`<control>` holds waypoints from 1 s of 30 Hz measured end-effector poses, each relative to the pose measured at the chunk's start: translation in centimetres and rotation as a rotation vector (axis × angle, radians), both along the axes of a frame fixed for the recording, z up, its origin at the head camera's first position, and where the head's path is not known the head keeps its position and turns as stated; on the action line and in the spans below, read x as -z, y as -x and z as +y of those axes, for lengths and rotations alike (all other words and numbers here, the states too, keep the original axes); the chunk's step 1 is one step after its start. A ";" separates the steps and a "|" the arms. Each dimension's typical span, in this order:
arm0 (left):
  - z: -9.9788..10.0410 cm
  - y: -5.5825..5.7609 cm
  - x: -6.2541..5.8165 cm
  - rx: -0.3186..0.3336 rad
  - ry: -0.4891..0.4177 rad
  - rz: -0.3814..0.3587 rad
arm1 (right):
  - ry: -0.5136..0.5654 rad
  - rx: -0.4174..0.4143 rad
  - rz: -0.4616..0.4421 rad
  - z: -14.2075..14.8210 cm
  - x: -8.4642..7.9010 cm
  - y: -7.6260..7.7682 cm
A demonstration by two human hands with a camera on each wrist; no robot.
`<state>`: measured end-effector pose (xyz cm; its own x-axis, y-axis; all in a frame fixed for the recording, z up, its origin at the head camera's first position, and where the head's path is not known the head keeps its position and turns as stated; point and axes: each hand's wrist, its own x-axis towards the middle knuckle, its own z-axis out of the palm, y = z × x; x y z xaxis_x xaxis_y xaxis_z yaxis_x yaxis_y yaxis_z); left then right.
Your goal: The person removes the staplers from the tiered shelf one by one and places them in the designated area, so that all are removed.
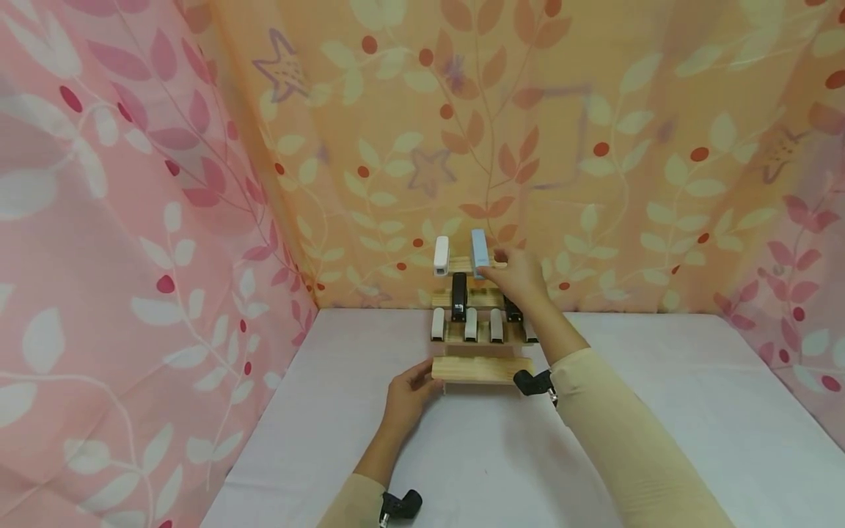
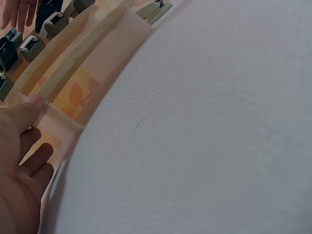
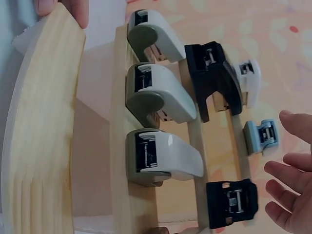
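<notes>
Head view: right hand [image 1: 523, 277] has its grip spread loose, fingers just beside the blue stapler [image 1: 479, 249], small gap showing in the right wrist view; left hand [image 1: 408, 396] pinches the left end of the near wooden board [image 1: 482, 369], over the worktop [image 1: 370, 345]. Blue stapler sits on the far top shelf [image 1: 460, 265], right of the white stapler [image 1: 441, 253], long axis running near to far, metal-fitted end pointing near.

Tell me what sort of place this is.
Probably a curtained-off recording booth: leafy-patterned curtains behind and beside a white-covered table, with staplers on a tiered wooden rack.
</notes>
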<state>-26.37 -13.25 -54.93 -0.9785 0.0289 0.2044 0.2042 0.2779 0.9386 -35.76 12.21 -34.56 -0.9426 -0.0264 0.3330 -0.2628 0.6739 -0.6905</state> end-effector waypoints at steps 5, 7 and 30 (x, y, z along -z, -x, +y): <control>0.1 -0.1 -0.1 0.000 0.008 0.012 | -0.015 0.008 -0.028 -0.3 0.4 0.7; 0.1 -0.1 -0.1 -0.001 0.009 0.022 | -0.021 0.010 -0.035 -0.5 0.4 0.8; -0.2 0.2 0.0 -0.012 0.030 0.024 | -0.094 0.139 0.039 -2.4 1.4 1.5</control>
<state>-26.58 -13.41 -54.95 -0.9736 0.0236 0.2268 0.2229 0.3080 0.9249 -37.29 9.81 -36.01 -0.9258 0.0707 0.3713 -0.1877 0.7666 -0.6141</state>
